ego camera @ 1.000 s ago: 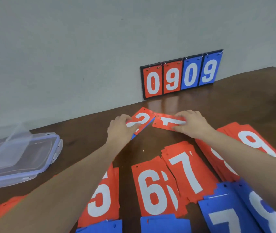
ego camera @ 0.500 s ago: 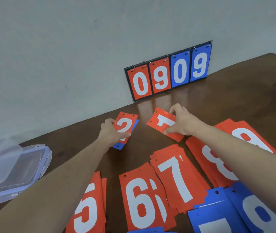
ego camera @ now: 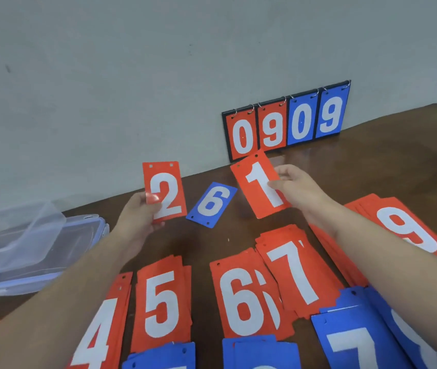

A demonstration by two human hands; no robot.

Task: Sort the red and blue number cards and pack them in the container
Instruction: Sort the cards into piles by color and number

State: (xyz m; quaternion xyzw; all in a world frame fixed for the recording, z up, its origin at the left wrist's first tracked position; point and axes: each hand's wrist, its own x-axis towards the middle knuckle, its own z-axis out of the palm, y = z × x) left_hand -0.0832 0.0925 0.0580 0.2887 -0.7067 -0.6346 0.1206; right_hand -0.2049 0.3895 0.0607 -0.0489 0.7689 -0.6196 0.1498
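Note:
My left hand [ego camera: 138, 213] grips a red card with a white 2 [ego camera: 164, 191], lifted upright above the table. My right hand [ego camera: 298, 189] pinches a red card with a white 1 [ego camera: 258, 186], also lifted and tilted. Between them a blue card with a 6 [ego camera: 212, 204] lies flat on the brown table [ego camera: 398, 161]. In front of me lie red piles showing 4 [ego camera: 100, 334], 5 [ego camera: 162, 302], 6 [ego camera: 244, 296], 7 [ego camera: 294, 270] and 9 [ego camera: 406, 230]. Blue piles [ego camera: 356, 339] lie along the near edge. The clear plastic container [ego camera: 39, 251] sits at the left.
A black scoreboard stand [ego camera: 286, 121] showing 0 9 0 9 leans against the grey wall at the back. The container's loose clear lid [ego camera: 17, 227] rests on top of it. My forearms cross over the near card piles.
Both hands have lifted their red cards off the table and turned them upright. The blue 6 card that lay under the 2 card is uncovered and lies on the table.

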